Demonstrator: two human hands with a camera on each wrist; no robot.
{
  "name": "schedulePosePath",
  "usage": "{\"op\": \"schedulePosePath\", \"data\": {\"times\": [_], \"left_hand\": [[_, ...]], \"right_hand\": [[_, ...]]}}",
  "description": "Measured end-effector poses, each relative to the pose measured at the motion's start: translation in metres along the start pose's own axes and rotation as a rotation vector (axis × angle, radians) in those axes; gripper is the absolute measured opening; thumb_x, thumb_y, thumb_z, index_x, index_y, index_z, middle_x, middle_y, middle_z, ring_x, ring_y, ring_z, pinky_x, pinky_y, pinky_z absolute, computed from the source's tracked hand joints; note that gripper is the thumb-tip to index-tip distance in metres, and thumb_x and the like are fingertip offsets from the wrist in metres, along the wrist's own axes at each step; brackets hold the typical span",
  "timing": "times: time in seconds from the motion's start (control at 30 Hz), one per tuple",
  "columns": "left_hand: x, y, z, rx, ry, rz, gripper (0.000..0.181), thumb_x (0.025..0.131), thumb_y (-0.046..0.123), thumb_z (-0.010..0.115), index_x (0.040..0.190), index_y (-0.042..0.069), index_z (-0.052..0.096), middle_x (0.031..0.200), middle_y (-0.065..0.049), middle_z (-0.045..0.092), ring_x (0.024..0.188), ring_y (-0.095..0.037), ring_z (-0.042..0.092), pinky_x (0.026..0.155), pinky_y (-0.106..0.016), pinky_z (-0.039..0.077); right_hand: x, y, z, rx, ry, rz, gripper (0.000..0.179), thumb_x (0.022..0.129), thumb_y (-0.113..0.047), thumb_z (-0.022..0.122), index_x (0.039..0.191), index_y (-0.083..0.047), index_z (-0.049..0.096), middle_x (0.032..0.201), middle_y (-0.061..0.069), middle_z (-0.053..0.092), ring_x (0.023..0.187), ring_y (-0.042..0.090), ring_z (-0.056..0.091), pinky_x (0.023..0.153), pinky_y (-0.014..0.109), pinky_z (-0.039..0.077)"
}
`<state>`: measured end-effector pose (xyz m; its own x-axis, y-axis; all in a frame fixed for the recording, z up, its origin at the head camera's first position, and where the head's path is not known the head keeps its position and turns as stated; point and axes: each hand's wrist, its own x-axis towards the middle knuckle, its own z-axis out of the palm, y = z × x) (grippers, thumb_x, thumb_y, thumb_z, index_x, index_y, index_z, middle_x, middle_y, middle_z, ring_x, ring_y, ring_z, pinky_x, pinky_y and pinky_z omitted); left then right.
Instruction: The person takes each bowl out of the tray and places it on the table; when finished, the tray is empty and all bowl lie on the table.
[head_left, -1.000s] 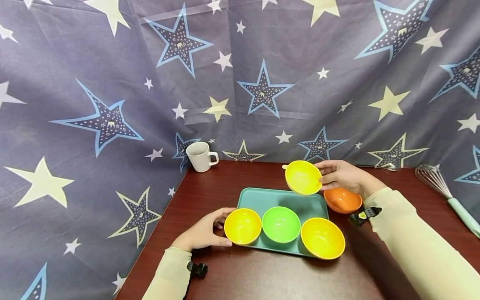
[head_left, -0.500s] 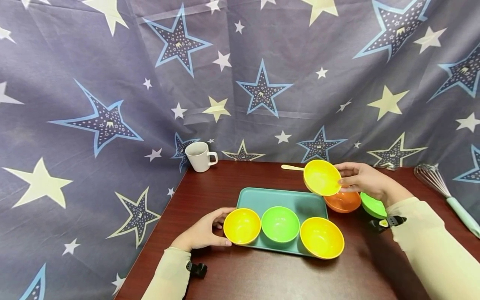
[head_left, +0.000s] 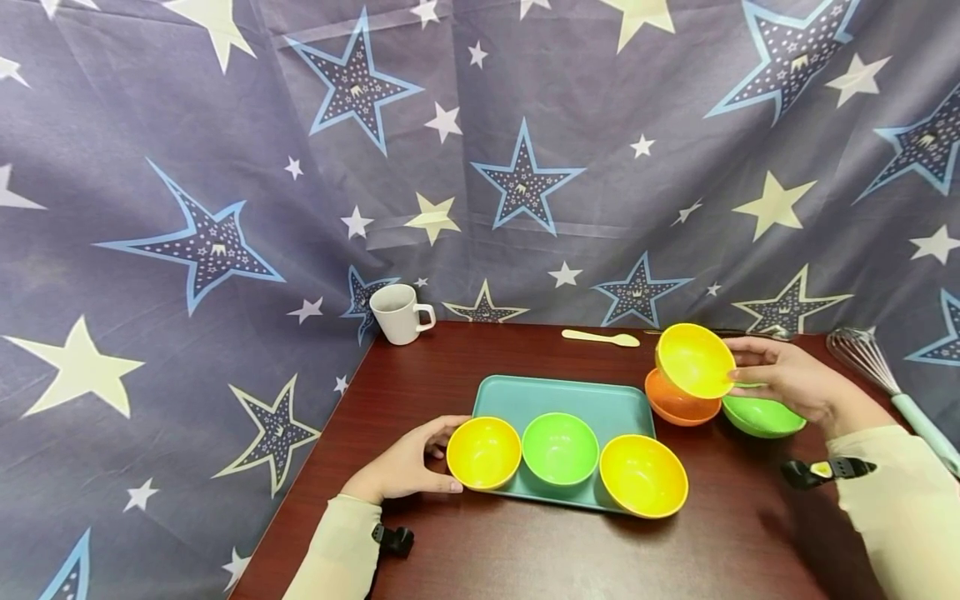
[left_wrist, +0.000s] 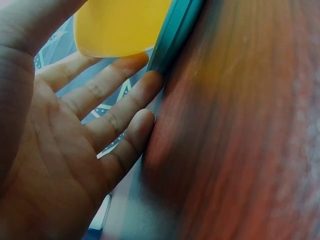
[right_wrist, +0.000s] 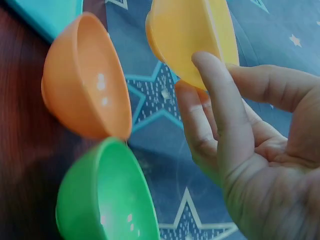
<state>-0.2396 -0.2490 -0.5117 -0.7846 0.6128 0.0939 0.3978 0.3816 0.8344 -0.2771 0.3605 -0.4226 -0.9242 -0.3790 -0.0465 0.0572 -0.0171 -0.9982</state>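
Note:
In the head view my right hand (head_left: 783, 379) pinches the rim of a yellow bowl (head_left: 696, 361), lifted and tilted above an orange bowl (head_left: 678, 402). Thumb and fingers grip its edge in the right wrist view. A green bowl (head_left: 763, 415) sits just under that hand, right of the orange one. My left hand (head_left: 411, 460) rests beside another yellow bowl (head_left: 484, 453), its fingers spread loosely around the side; fingertips reach the teal tray's edge in the left wrist view. A green bowl (head_left: 561, 449) and a yellow bowl (head_left: 643, 476) complete a row along the tray's near side.
The teal tray (head_left: 555, 390) lies on the dark red table (head_left: 517, 550). Behind stand a white mug (head_left: 401, 315) and a cream spoon (head_left: 600, 337). A whisk (head_left: 892, 387) lies at the far right. Star-patterned cloth (head_left: 525, 183) hangs along the back and left.
My right hand has carried the yellow bowl rightward, from above the tray to above the orange bowl. The spoon and the right-hand green bowl have come into view. My left hand stays put.

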Motion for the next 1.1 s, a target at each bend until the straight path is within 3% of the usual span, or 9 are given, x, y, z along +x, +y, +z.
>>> {"op": "schedulePosePath", "data": {"times": [0.53,1.1], "left_hand": [[-0.001,-0.001,-0.001,0.005,-0.002,-0.010,0.089,0.079,0.031,0.095,0.154,0.035,0.047,0.132,0.011,0.066,0.116,-0.019,0.063,0.095,-0.045,0.052],[-0.001,-0.001,0.000,0.001,-0.004,-0.011,0.089,0.080,0.030,0.094,0.154,0.035,0.047,0.133,0.011,0.065,0.116,-0.019,0.063,0.095,-0.044,0.052]], "right_hand": [[-0.051,0.026,-0.061,0.205,0.014,-0.151,0.059,0.102,0.023,0.038,0.128,-0.017,0.072,0.116,0.006,0.074,0.100,0.020,0.075,0.082,0.038,0.061],[-0.092,0.051,-0.083,0.353,0.117,-0.259,0.057,0.102,0.024,0.037,0.125,-0.013,0.074,0.112,0.006,0.077,0.098,0.020,0.076,0.076,0.036,0.062]]}}
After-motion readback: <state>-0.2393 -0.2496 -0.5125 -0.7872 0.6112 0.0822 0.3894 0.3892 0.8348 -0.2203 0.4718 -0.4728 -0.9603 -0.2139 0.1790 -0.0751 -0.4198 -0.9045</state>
